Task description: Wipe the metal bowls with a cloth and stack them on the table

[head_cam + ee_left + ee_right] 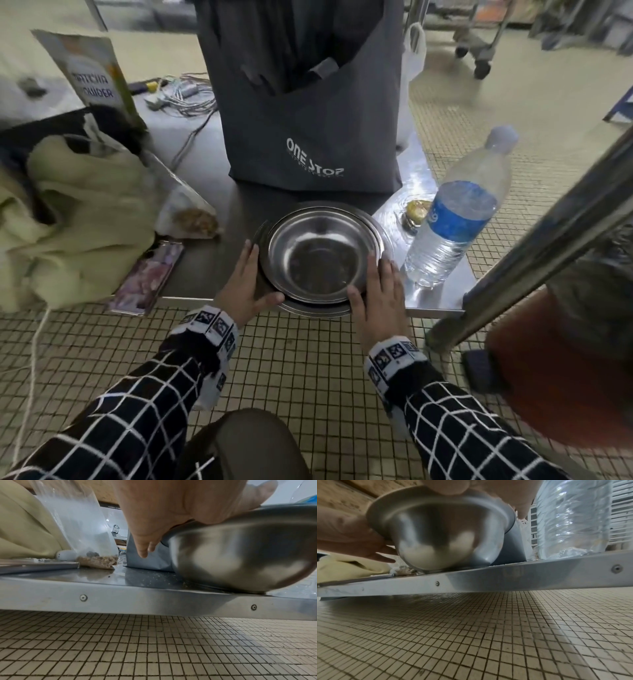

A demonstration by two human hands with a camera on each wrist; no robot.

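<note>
A stack of metal bowls [322, 253] stands near the front edge of the steel table [205, 263]. My left hand [245, 284] holds the stack's left rim, with the thumb on top and the fingers down the outside. My right hand [375, 291] holds the right rim the same way. In the left wrist view my left hand [163, 513] sits over the bowl's rim and the bowl's wall [240, 561] rests on the table. The right wrist view shows the bowl [445, 536] from below with my right hand [453, 486] above it. A pale yellow-green cloth [85, 212] lies bunched at the left.
A water bottle [455, 219] stands just right of the bowls. A grey bag [308, 102] rises right behind them. A plastic bag of crumbs [191, 219] and a phone [147, 277] lie to the left. A steel pole [548, 233] slants across the right, above the tiled floor.
</note>
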